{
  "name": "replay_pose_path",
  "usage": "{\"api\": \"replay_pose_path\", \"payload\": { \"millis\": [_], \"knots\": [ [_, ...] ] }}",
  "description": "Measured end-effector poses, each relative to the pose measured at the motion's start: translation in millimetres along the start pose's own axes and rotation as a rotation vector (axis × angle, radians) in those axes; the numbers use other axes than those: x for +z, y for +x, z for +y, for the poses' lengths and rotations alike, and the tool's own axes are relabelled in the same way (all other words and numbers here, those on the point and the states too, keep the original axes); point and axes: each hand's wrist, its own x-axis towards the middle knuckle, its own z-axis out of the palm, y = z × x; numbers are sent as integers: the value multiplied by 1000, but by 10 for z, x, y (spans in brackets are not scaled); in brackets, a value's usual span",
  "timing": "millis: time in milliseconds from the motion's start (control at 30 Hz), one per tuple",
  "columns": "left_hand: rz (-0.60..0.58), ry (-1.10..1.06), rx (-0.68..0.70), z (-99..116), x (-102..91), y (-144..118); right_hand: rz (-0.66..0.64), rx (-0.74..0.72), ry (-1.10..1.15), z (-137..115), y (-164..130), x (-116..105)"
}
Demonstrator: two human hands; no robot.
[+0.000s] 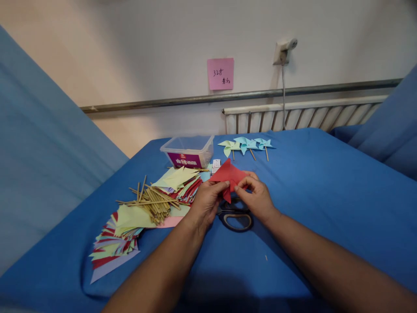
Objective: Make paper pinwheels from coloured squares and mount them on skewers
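A piece of red paper with pointed corners is held up between both hands over the table. My left hand grips its left side, thumb on top. On its right, my right hand pinches the paper between thumb and fingers near the middle. Black-handled scissors lie on the blue cloth just below the hands, their blades mostly hidden by my left hand. Left of the hands are a stack of coloured paper and a heap of thin wooden sticks.
A clear plastic box and a small white box stand behind the paper. One pale green pinwheel and two blue pinwheels lie at the back. Another fanned paper stack is at the left. Blue curtains hang on both sides.
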Motion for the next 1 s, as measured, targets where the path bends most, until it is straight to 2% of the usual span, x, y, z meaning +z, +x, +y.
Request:
{"api": "replay_pose_path", "payload": {
  "millis": [533, 1000],
  "knots": [
    [-22, -10, -23, -56, -48, 55, 11, 25, -9, -19, 13, -6],
    [-11, 100, -4, -55, -56, 54, 7, 40, 4, -31, 9, 6]
  ]
}}
